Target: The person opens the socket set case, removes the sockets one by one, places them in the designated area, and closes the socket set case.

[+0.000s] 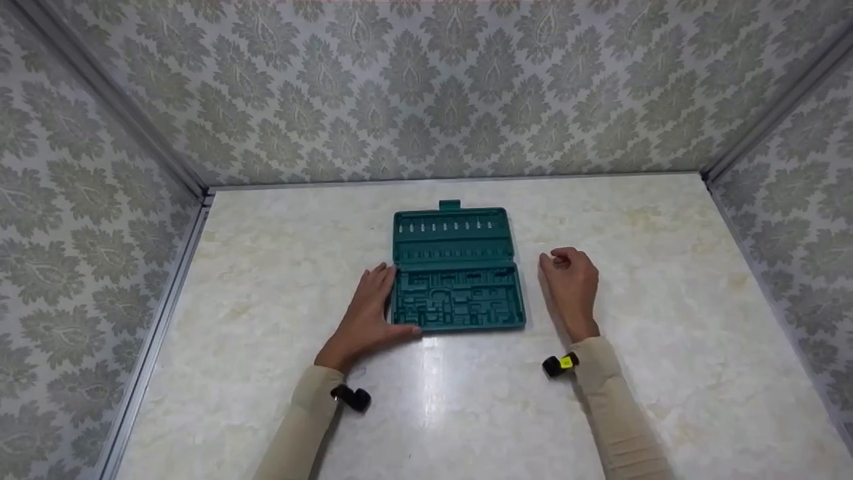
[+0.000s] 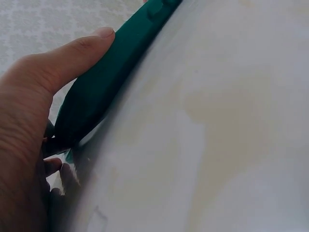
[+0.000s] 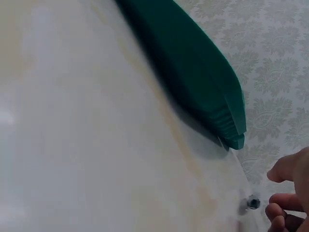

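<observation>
At far left, a wall (image 1: pixel 63 220) papered in grey-green leaf motifs meets the table (image 1: pixel 266 280) along a metal rail (image 1: pixel 156 360). The tabletop is glossy, cream and marbled; its surface extends broadly from this edge to the left hand (image 1: pixel 368 310). That hand is spread wide at the case's near left corner, thumb lying against the near wall, fingers along the left side; the sleeve (image 1: pixel 300 413) is beige fabric, with a black wrist camera (image 1: pixel 352 398).

The green moulded-plastic bit case (image 1: pixel 460 323) lies open and flat near mid-table, well in from both side edges. Its far half carries a row of small metallic bits (image 1: pixel 445 227); its near half is formed into angular recesses. A latch tab (image 1: pixel 450 205) projects from the far side, short of the table's far edge.

A strip of tabletop separates the case from the right hand (image 1: pixel 574 283). Its fingers are loosely curled, thumb and forefinger slightly apart. Just beside the fingertips is a small dark metallic piece (image 3: pixel 253 202); contact cannot be determined. Tabletop continues well to the right.
</observation>
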Available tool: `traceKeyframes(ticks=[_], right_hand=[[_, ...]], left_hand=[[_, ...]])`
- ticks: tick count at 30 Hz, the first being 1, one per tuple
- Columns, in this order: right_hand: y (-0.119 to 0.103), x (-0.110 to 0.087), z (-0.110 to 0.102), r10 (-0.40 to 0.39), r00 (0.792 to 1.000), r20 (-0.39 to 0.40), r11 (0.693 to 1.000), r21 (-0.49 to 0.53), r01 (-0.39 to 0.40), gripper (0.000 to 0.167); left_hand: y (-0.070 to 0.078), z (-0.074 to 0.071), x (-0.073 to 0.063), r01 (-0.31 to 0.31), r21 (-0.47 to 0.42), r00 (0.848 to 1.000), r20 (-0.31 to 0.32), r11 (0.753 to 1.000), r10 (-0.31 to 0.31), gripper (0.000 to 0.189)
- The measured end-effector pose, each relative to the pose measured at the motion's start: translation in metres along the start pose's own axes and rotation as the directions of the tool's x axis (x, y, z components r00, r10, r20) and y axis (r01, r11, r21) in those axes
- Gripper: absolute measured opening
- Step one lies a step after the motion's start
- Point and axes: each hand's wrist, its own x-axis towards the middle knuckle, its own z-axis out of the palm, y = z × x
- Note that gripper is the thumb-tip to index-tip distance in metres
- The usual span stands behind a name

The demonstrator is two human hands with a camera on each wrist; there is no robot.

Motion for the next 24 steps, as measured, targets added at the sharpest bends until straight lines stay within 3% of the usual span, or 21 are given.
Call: traceKeyframes(ticks=[4, 8, 11, 17, 20, 24], right_hand=[[-0.014, 0.012, -0.002, -0.018, 0.994, 0.104, 0.999, 0.029, 0.015, 0.027], [-0.027, 0.027, 0.000, -0.066, 0.965, 0.254, 0.997, 0.044, 0.057, 0.029], [-0.035, 0.040, 0.006, -0.109, 0.925, 0.363, 0.994, 0.029, 0.106, 0.032], [-0.047, 0.063, 0.022, -0.210, 0.827, 0.522, 0.971, 0.011, 0.240, 0.037], [-0.051, 0.071, 0.030, -0.230, 0.793, 0.564, 0.958, -0.011, 0.286, 0.037], [-0.053, 0.080, 0.041, -0.229, 0.770, 0.596, 0.944, -0.058, 0.325, 0.037]], left_hand=[[-0.001, 0.000, -0.001, 0.012, -0.013, 1.000, -0.007, 1.000, -0.012, 0.138], [0.000, 0.000, 0.000, 0.007, -0.016, 1.000, -0.003, 1.000, -0.007, 0.138], [0.001, 0.000, 0.000, 0.008, -0.012, 1.000, -0.004, 1.000, -0.008, 0.139], [0.002, 0.000, -0.001, 0.026, -0.008, 1.000, -0.012, 1.000, -0.026, 0.139], [0.002, 0.001, 0.000, 0.026, -0.012, 1.000, -0.011, 1.000, -0.027, 0.139], [0.003, 0.002, 0.000, 0.028, -0.014, 1.000, -0.005, 1.000, -0.028, 0.139]])
